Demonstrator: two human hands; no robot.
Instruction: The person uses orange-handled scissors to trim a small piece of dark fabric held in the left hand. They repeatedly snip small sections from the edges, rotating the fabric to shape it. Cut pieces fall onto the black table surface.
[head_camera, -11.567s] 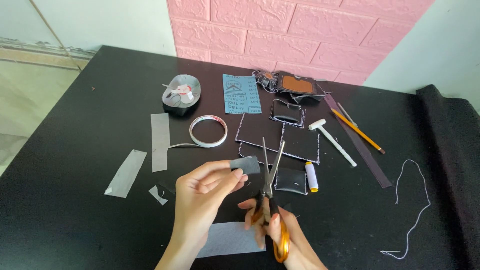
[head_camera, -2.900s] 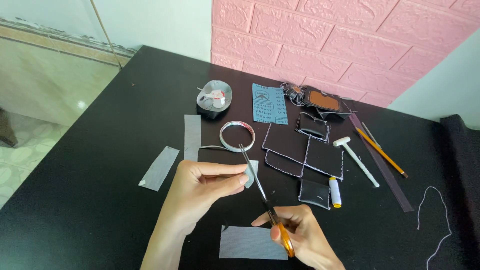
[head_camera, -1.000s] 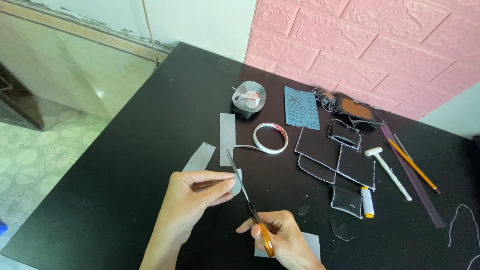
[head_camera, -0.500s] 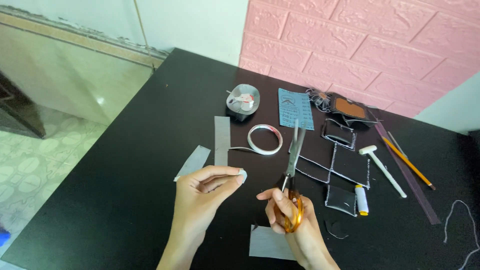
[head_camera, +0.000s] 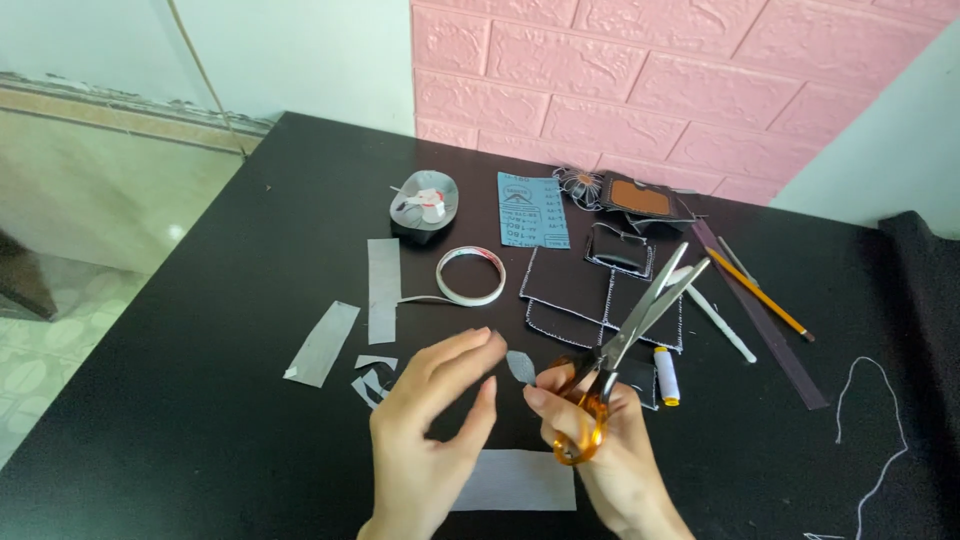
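Observation:
My right hand (head_camera: 612, 462) grips orange-handled scissors (head_camera: 600, 392), whose blades stand apart and point up-right over the dark leather pieces (head_camera: 575, 292). My left hand (head_camera: 430, 430) hovers beside it with its fingers spread and nothing in them. A small leaf-shaped grey cut-out (head_camera: 520, 367) sits between the two hands, touching my right thumb tip; I cannot tell whether it is held. A grey rectangular sheet (head_camera: 520, 482) lies on the black table (head_camera: 180, 440) under my wrists.
Grey strips (head_camera: 383, 290) (head_camera: 322, 342) and scraps (head_camera: 372, 378) lie to the left. Behind are a tape roll (head_camera: 470, 275), a round container (head_camera: 424, 203) and a blue sandpaper sheet (head_camera: 533, 210). To the right are a thread spool (head_camera: 665, 375), a pencil (head_camera: 760, 295) and loose white thread (head_camera: 872, 440).
My left hand has spread its fingers and let go of the grey piece. My right hand has swung the scissors up to the right, with the blades now apart.

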